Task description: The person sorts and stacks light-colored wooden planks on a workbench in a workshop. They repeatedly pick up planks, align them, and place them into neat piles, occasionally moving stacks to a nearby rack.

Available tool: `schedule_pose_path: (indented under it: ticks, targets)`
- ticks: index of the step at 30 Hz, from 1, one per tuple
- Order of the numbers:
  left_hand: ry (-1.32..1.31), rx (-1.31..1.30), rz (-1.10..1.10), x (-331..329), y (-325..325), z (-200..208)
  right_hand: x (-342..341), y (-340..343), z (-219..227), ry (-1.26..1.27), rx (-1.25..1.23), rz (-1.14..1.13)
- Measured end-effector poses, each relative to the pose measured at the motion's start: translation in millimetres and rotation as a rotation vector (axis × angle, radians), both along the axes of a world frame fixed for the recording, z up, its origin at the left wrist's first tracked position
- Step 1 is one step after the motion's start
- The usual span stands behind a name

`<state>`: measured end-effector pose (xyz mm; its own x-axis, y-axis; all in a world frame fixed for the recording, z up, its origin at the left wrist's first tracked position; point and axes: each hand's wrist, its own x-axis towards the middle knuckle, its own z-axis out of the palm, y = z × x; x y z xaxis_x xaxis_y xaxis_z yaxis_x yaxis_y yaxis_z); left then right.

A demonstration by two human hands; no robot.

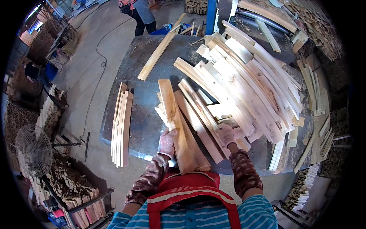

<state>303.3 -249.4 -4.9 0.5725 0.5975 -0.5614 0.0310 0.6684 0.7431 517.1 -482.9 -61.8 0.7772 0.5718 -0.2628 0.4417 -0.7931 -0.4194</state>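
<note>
A knotty, brownish wooden plank [176, 129] points away from me, its near end by my red apron [190, 187]. My left hand [166, 143], in a pale pinkish glove, is closed on this plank's left edge. Farther right, my right hand [227, 134], gloved alike, grips the near part of a narrow wooden board [200, 112]. Between the two, a paler plank [198, 126] lies aslant. Both palms and some of the fingers are hidden. Under them is a dark metal-topped table [143, 110].
A large fanned pile of pale planks [244, 84] covers the table's right half. To the left stands a small neat stack of boards [122, 126]; a single board [160, 51] overhangs the far edge. A caged fan [34, 150] is at far left. Another person [143, 15] stands beyond the table.
</note>
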Motion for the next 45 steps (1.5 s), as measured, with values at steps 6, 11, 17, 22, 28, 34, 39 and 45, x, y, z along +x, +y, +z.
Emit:
schedule_pose_path:
  ticks: [6, 11, 17, 22, 28, 34, 39, 45]
  targets:
    - [0.739, 0.520, -0.098, -18.2, -14.9, -6.3, -6.3, -1.2, 33.9, 0.832, 0.798, -0.415]
    - [0.583, 1.039, -0.054, -17.4, -10.8, -3.7, -50.2, 20.6, 51.9, 0.826, 0.939, -0.411]
    - [-0.120, 0.035, -0.224, 28.9, -11.8, 48.4, -117.2, 80.1, 114.1, 0.405, 0.861, 0.106]
    - [-0.408, -0.304, -0.250, 14.4, 6.4, 77.6, -106.3, 63.3, 87.2, -0.018, 0.326, 0.045]
    - [-0.509, -0.402, -0.217, 10.7, 16.5, 78.2, -105.6, 11.7, 39.8, -0.103, -0.215, 0.041]
    - [-0.304, -0.473, -0.126, -12.5, 46.4, 78.6, -82.6, 14.6, 52.0, 0.007, -0.179, 0.003]
    - [-0.260, -0.134, -0.091, -54.4, 72.0, 42.8, -98.9, 10.3, 111.8, -0.063, 0.114, -0.179]
    - [-0.221, -0.143, -0.003, -75.7, 72.5, 7.3, -140.4, 48.8, 138.3, -0.011, 0.297, -0.178]
